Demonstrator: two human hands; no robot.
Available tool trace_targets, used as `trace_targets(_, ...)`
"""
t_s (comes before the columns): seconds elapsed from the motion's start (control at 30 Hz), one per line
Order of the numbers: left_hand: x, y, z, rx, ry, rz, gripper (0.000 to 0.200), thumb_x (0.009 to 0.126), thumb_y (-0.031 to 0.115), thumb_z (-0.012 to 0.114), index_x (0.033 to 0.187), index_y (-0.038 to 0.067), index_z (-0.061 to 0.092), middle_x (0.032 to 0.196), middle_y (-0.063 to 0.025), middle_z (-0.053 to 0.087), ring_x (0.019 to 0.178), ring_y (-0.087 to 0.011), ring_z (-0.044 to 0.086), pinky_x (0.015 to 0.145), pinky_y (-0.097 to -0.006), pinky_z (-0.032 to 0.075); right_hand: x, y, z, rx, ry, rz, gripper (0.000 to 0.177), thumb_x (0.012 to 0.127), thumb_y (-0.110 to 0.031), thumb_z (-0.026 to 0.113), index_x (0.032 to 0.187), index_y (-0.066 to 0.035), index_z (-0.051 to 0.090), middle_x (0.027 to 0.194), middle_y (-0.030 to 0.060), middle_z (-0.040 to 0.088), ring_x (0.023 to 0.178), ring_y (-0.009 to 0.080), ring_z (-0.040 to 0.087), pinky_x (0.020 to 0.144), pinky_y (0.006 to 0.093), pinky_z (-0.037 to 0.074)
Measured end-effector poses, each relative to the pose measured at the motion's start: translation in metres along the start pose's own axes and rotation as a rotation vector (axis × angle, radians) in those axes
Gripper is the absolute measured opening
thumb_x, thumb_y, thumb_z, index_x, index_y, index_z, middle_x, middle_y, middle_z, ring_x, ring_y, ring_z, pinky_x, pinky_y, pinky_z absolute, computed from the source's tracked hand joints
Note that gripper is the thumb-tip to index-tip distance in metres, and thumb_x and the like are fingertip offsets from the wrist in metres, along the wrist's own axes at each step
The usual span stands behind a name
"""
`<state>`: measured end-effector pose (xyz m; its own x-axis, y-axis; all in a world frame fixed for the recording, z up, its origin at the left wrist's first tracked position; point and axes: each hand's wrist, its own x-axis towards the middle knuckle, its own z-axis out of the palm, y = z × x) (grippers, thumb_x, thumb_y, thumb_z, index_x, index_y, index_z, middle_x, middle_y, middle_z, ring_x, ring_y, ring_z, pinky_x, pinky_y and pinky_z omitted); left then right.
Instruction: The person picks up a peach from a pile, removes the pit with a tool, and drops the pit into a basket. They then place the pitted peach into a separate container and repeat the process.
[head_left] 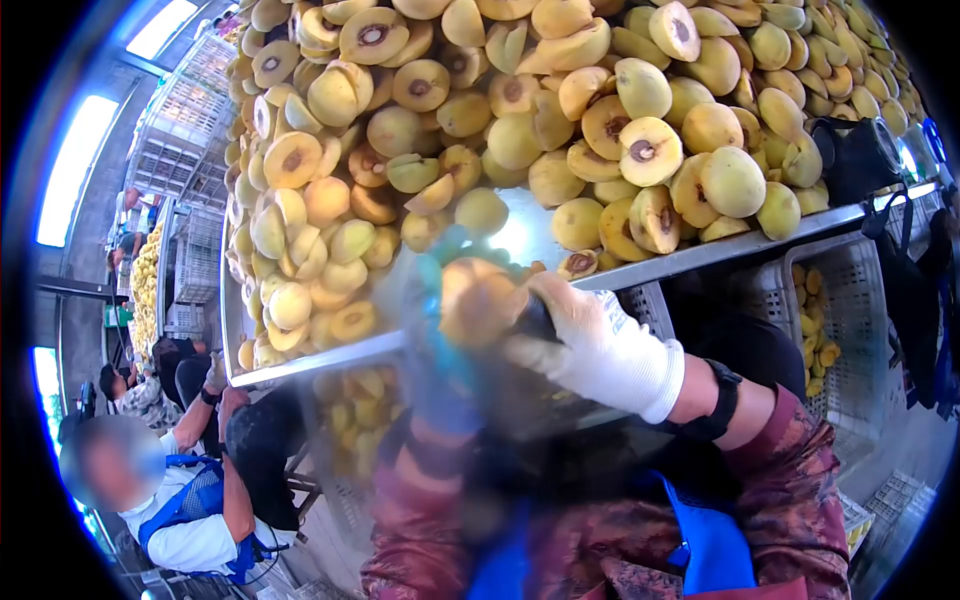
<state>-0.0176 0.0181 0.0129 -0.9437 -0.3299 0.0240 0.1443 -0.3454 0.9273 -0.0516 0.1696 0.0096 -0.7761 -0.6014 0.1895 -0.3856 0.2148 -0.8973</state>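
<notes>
A yellow-orange peach (478, 298) sits between my two hands, close to the camera and blurred. My left hand (437, 330), in a blue-green glove, is wrapped around its left side. My right hand (590, 345), in a white glove, presses on the peach from the right and seems to hold a dark tool against it, though the blur hides what it is. Just beyond, a metal table (700, 255) carries a large heap of peach halves (520, 110), many showing their pit hollows.
A white plastic crate (850, 300) with peaches hangs under the table's right edge. A dark bag (855, 155) rests at the right end of the table. Other people (190, 480) work at the lower left beside another fruit table. Stacked crates (180, 130) stand far left.
</notes>
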Motion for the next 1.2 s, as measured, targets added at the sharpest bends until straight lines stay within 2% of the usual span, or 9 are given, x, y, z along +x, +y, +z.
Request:
trace_targets(0.17, 0.001, 0.001, -0.004, 0.289, 0.002, 0.166, 0.049, 0.102, 0.034, 0.038, 0.130, -0.005, 0.046, 0.114, -0.0185, 0.060, 0.101, -0.0281, 0.060, 0.092, -0.0439, 0.049, -0.002, 0.004, 0.011, 0.016, -0.007, 0.049, 0.037, 0.083, -0.022, 0.066, 0.104, 0.003, 0.049, 0.082, 0.0263, 0.059, 0.080, 0.0454, 0.058, 0.070, 0.0494, 0.047)
trace_targets(0.3, 0.002, -0.011, -0.011, 0.516, -0.030, 0.288, 0.049, 0.102, 0.035, 0.037, 0.127, -0.006, 0.048, 0.115, -0.0180, 0.058, 0.104, -0.0282, 0.058, 0.093, -0.0438, 0.047, -0.002, 0.007, 0.018, -0.035, -0.018, 0.076, 0.034, 0.083, -0.019, 0.064, 0.101, 0.003, 0.046, 0.076, 0.0255, 0.058, 0.076, 0.0445, 0.059, 0.065, 0.0485, 0.046)
trace_targets(0.47, 0.002, -0.003, -0.006, 0.373, -0.161, 0.243, 0.046, 0.101, 0.033, 0.038, 0.122, -0.006, 0.051, 0.114, -0.0177, 0.057, 0.104, -0.0271, 0.057, 0.092, -0.0412, 0.047, -0.005, 0.007, 0.022, -0.006, 0.000, 0.073, 0.033, 0.083, -0.015, 0.062, 0.103, 0.002, 0.042, 0.074, 0.0252, 0.058, 0.074, 0.0440, 0.059, 0.062, 0.0482, 0.046)
trace_targets(0.6, -0.004, -0.009, -0.004, 0.728, -0.073, 0.395, 0.045, 0.100, 0.032, 0.039, 0.119, -0.006, 0.051, 0.111, -0.0185, 0.058, 0.099, -0.0265, 0.058, 0.091, -0.0397, 0.047, -0.009, 0.014, 0.032, 0.005, 0.085, -0.049, 0.033, 0.083, -0.014, 0.061, 0.105, 0.003, 0.042, 0.074, 0.0249, 0.058, 0.073, 0.0440, 0.059, 0.062, 0.0484, 0.046)
trace_targets(0.77, -0.010, -0.017, -0.010, 0.588, 0.000, 0.385, 0.047, 0.099, 0.036, 0.042, 0.118, -0.006, 0.051, 0.107, -0.0199, 0.059, 0.094, -0.0272, 0.059, 0.088, -0.0390, 0.048, -0.011, 0.014, 0.037, 0.079, -0.025, 0.067, 0.038, 0.080, -0.008, 0.063, 0.111, 0.002, 0.043, 0.085, 0.0230, 0.058, 0.077, 0.0415, 0.059, 0.063, 0.0458, 0.047)
trace_targets(0.87, -0.016, -0.017, -0.012, 0.781, 0.046, 0.432, 0.049, 0.099, 0.039, 0.041, 0.119, -0.005, 0.050, 0.107, -0.0198, 0.059, 0.094, -0.0278, 0.059, 0.089, -0.0409, 0.048, -0.015, 0.019, 0.042, 0.092, 0.018, 0.001, 0.036, 0.081, -0.007, 0.062, 0.111, 0.000, 0.044, 0.084, 0.0218, 0.059, 0.074, 0.0400, 0.061, 0.062, 0.0448, 0.047)
trace_targets(1.0, -0.016, -0.015, -0.007, 0.704, 0.061, 0.423, 0.048, 0.099, 0.037, 0.041, 0.119, -0.005, 0.050, 0.108, -0.0196, 0.059, 0.096, -0.0284, 0.060, 0.090, -0.0416, 0.048, -0.012, 0.023, 0.048, 0.249, -0.036, 0.038, 0.035, 0.082, -0.008, 0.062, 0.110, 0.001, 0.044, 0.078, 0.0210, 0.059, 0.069, 0.0393, 0.061, 0.057, 0.0442, 0.046)
trace_targets(1.07, -0.017, -0.015, -0.007, 0.691, 0.058, 0.412, 0.047, 0.099, 0.036, 0.041, 0.119, -0.005, 0.050, 0.109, -0.0194, 0.060, 0.096, -0.0284, 0.060, 0.090, -0.0414, 0.048, -0.015, 0.011, 0.040, 0.238, -0.046, 0.129, 0.035, 0.082, -0.009, 0.063, 0.110, 0.002, 0.044, 0.077, 0.0211, 0.059, 0.068, 0.0397, 0.060, 0.057, 0.0442, 0.046)
trace_targets(1.2, -0.018, -0.013, -0.008, 0.695, 0.062, 0.388, 0.044, 0.099, 0.034, 0.042, 0.119, -0.005, 0.051, 0.109, -0.0190, 0.060, 0.096, -0.0285, 0.061, 0.090, -0.0410, 0.049, -0.019, 0.010, 0.034, 0.168, -0.032, 0.085, 0.036, 0.082, -0.011, 0.062, 0.109, 0.004, 0.044, 0.076, 0.0235, 0.059, 0.071, 0.0414, 0.061, 0.059, 0.0455, 0.047)
